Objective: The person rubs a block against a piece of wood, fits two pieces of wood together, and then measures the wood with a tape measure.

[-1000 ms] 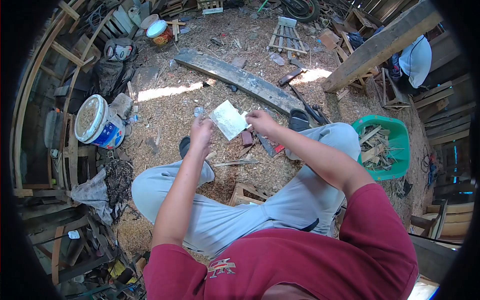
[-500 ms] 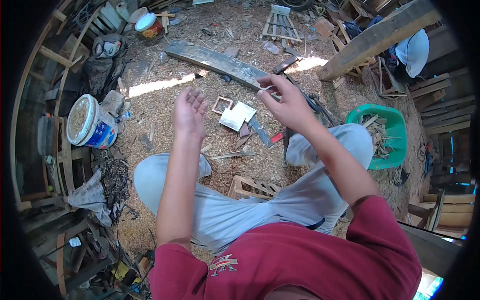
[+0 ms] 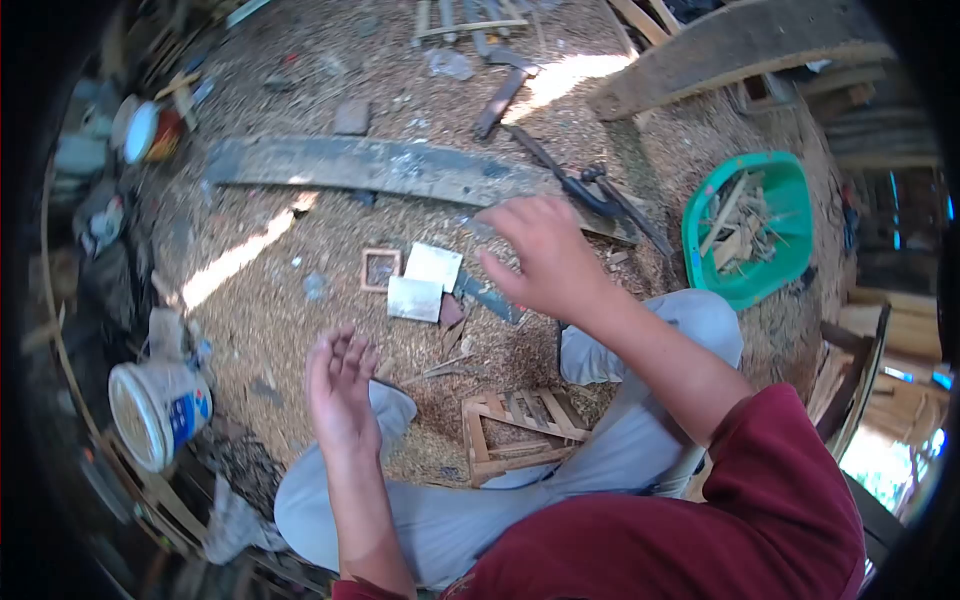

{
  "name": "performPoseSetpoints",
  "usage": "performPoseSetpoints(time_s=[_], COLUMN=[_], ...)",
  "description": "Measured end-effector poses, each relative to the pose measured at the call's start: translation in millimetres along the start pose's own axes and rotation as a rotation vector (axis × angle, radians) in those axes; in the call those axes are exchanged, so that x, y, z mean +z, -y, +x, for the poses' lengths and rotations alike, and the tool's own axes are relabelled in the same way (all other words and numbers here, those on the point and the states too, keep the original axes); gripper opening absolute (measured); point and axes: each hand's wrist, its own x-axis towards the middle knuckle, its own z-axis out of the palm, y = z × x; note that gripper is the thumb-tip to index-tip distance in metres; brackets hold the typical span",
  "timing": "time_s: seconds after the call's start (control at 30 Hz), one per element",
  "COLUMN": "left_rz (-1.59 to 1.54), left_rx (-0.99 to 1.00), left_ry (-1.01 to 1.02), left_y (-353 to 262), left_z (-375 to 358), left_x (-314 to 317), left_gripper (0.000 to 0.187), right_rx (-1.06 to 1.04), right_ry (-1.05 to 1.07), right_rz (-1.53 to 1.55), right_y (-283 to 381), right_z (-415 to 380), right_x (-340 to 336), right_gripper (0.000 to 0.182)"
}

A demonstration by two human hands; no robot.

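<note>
My left hand is raised above my bent leg, palm turned up and inward, fingers loosely curled and apart, holding nothing. Farther forward on the other side, my right hand hovers over the ground with its thumb spread from its fingers, also holding nothing. Between and beyond them lie two pale square pieces, partly overlapping. Beside these are a small square wooden frame and a dark flat strip, part of which my right hand hides. Close to my lap rests a slatted wooden frame.
A long wooden beam lies across the chip-covered ground, with dark metal tools by its right end. A green basin of wood scraps stands at right, a white bucket at left. A thick post slants overhead right.
The view has tilted and shifted, bringing the slatted frame more fully into sight. My left hand has lowered toward my leg. My right hand stays raised, and both remain empty.
</note>
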Motion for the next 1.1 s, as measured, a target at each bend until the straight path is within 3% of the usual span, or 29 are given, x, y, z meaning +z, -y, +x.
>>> performPoseSetpoints(time_s=[0.2, 0.37, 0.4, 0.47, 0.5, 0.6, 0.63, 0.67, 0.73, 0.8, 0.87, 0.97, 1.07, 1.1], left_rz=[0.108, 0.426, 0.501, 0.479, 0.468, 0.157, 0.131, 0.167, 0.739, 1.095, 1.312, 1.503, 1.574, 1.582], left_rx=[-0.243, -0.234, -0.237, -0.283, -0.326, -0.49, -0.488, -0.469, -0.065, 0.18, 0.276, 0.273, 0.223, 0.186], left_ry=[0.015, 0.139, 0.177, 0.304, 0.321, -0.008, -0.118, 0.107, 0.31, 0.507, 0.666, 0.823, 0.888, 0.893], left_y=[21.9, 51.9, 55.2, 52.6, 50.6, -8.1, -33.5, -49.2, -80.7, -101.6, -127.6, -164.4, -197.8, -208.7], left_z=[35.3, 43.4, 44.5, 30.0, 18.2, -76.4, -109.0, -122.1, -141.7, -139.4, -134.0, -121.4, -95.7, -85.0], left_x=[31.9, 65.7, 69.5, 56.4, 39.4, 23.4, 21.2, -12.6, -44.7, -86.2, -88.8, -58.8, -32.6, -25.9], left_gripper=[0.025, 0.031, 0.035, 0.044, 0.048, 0.059, 0.038, 0.033, 0.037, 0.029, 0.029, 0.029, 0.031, 0.032], right_rx=[0.194, 0.311, 0.382, 0.447, 0.593, 1.192, 1.292, 1.314, 1.294, 1.403, 1.463, 1.758, 1.716, 1.719], right_ry=[0.13, 0.154, 0.103, -0.225, -0.34, -0.813, -0.99, -0.954, -0.73, -0.433, -0.209, -0.652, -1.035, -1.041], right_rz=[-0.035, 0.132, 0.219, 0.519, 0.544, 0.592, 0.704, 0.872, 1.12, 0.938, 0.321, 0.593, 0.946, 0.982], right_y=[-0.5, -1.8, -3.2, -12.7, -15.8, -2.9, 19.8, 31.1, 38.0, 49.6, 79.6, 157.9, 259.2, 291.5], right_z=[-11.8, -48.8, -58.5, -91.3, -128.1, -228.0, -241.1, -263.0, -323.8, -386.8, -435.0, -480.8, -507.4, -518.8], right_x=[-17.2, -13.4, -10.7, -0.3, 11.9, -6.2, -46.6, -85.1, -120.4, -139.9, -158.7, -175.0, -165.5, -146.5], right_gripper=[0.048, 0.048, 0.04, 0.029, 0.025, 0.019, 0.017, 0.016, 0.018, 0.023, 0.03, 0.03, 0.027, 0.027])
